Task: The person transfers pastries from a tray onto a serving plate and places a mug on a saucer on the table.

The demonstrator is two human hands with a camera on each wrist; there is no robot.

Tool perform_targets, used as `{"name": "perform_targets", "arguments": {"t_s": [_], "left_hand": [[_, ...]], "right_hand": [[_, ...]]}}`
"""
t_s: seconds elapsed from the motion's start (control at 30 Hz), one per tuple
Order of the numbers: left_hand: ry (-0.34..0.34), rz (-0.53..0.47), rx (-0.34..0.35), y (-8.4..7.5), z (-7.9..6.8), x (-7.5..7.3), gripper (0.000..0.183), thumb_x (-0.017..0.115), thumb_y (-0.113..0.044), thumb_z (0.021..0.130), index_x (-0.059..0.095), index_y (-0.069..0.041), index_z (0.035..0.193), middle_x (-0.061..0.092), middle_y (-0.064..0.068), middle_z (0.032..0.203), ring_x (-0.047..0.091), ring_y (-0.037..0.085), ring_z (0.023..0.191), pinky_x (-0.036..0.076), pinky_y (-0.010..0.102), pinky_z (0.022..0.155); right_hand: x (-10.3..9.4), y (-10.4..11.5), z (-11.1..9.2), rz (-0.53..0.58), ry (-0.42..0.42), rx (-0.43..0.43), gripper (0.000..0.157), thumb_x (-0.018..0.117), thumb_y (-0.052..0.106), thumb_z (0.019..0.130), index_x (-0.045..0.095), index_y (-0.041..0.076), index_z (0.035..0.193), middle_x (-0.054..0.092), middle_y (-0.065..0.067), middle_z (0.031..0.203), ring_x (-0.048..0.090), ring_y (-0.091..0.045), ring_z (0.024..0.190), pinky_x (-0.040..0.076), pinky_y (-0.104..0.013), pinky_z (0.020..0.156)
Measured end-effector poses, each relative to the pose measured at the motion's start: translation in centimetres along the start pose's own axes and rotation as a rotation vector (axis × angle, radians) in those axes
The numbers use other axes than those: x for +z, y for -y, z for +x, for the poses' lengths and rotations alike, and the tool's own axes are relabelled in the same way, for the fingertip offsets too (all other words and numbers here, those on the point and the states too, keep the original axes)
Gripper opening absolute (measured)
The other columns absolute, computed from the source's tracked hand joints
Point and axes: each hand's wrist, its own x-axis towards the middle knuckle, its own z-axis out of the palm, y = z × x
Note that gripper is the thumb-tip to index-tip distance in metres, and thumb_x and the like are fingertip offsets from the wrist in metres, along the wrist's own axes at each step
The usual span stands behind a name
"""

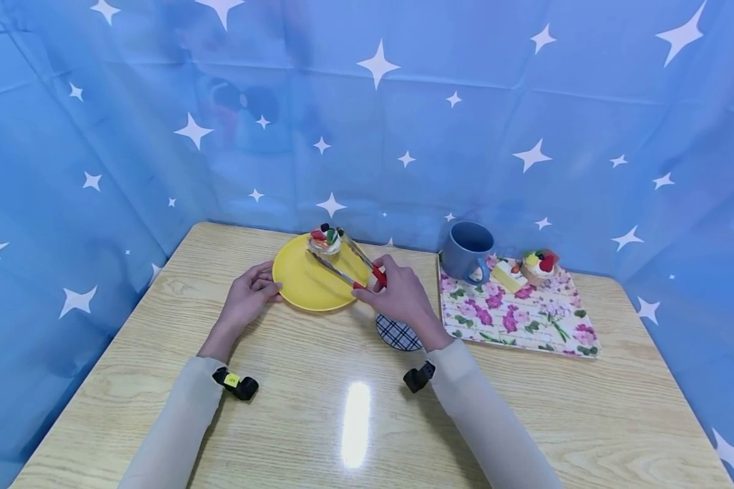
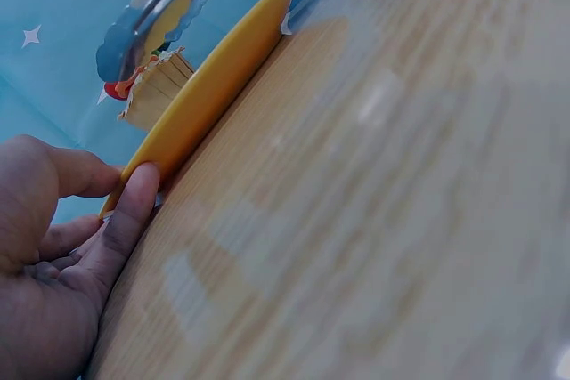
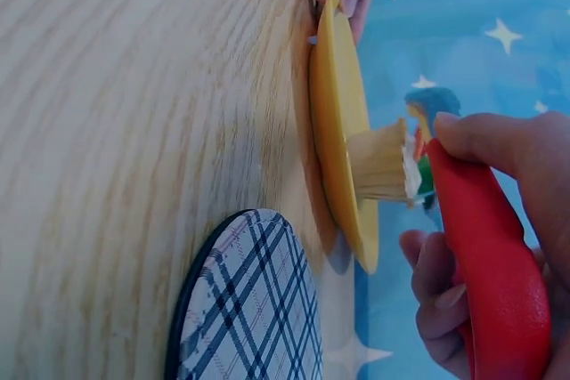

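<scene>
Pinching a round plate (image 1: 306,291), left grip (image 1: 249,294); clasping red-handled metal tongs (image 3: 492,273), right grip (image 1: 402,293)

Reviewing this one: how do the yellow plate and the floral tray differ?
Shape: the yellow plate is round, while the floral tray is four-sided.
Colour: the plate is plain yellow; the tray is white with pink flowers.
Contents: the plate bears one cupcake; the tray bears a blue mug, a cake slice and a fruit-topped tart.
Handling: the left hand grips the plate's rim; no hand touches the tray.
Both bear desserts.
</scene>
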Motion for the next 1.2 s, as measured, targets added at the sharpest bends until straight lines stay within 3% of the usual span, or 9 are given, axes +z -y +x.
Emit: {"name": "perform_targets", "arguments": {"t_s": [0.33, 1.2], "left_hand": [[-0.008, 0.000, 0.000, 0.0, 0.1, 0.0, 0.061, 0.063, -0.011, 0.102, 0.038, -0.010, 0.158, 0.055, 0.020, 0.126, 0.069, 0.004, 0.086, 0.067, 0.024, 0.084], [0.000, 0.004, -0.002, 0.0, 0.0, 0.0, 0.062, 0.063, -0.012, 0.102, 0.037, -0.012, 0.159, 0.056, 0.021, 0.126, 0.070, 0.006, 0.087, 0.067, 0.024, 0.084]], "right_hand": [[-0.3, 0.0, -1.2, 0.010, 0.008, 0.023, 0.065, 0.079, 0.052, 0.085, 0.055, 0.014, 0.132, 0.066, 0.000, 0.085, 0.056, -0.020, 0.067, 0.049, -0.027, 0.055], [-1.5, -1.7, -4.1, 0.031, -0.054, -0.039, 0.064, 0.080, 0.049, 0.086, 0.056, 0.012, 0.133, 0.068, 0.001, 0.083, 0.056, -0.014, 0.061, 0.050, -0.027, 0.053]]}}
